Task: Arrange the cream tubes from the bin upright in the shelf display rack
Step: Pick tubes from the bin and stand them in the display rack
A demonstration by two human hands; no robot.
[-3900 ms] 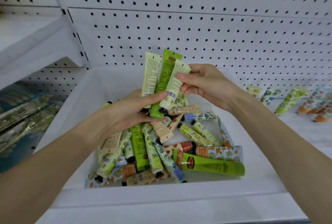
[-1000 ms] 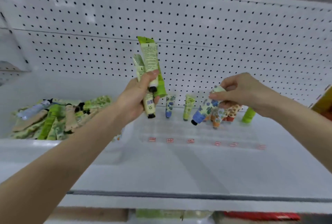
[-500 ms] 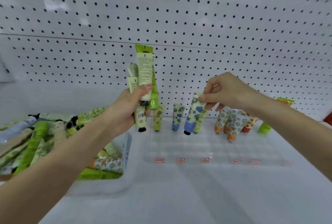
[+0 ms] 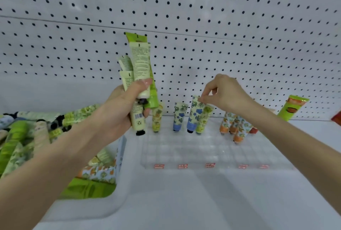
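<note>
My left hand (image 4: 120,113) grips a bunch of several cream and green tubes (image 4: 139,67), held upright with caps down, left of the rack. My right hand (image 4: 223,93) pinches the top edge of a blue-flowered tube (image 4: 194,113) that stands cap down in the clear display rack (image 4: 203,154), beside a green-flowered tube (image 4: 203,119). More tubes stand along the rack's back row: a yellow-green one (image 4: 156,119), a blue one (image 4: 180,117) and several orange ones (image 4: 234,124). The white bin (image 4: 118,193) at the left holds many loose tubes.
A white pegboard wall (image 4: 203,27) backs the shelf. A taller green tube (image 4: 293,108) leans against it at the far right, with a red item at the frame's edge. Small red price labels (image 4: 210,165) line the rack's front. The rack's front rows hold nothing.
My hands left the bin with the tubes and moved to the rack. My right hand has lowered the blue-flowered tube into the back row, where it now stands upright.
</note>
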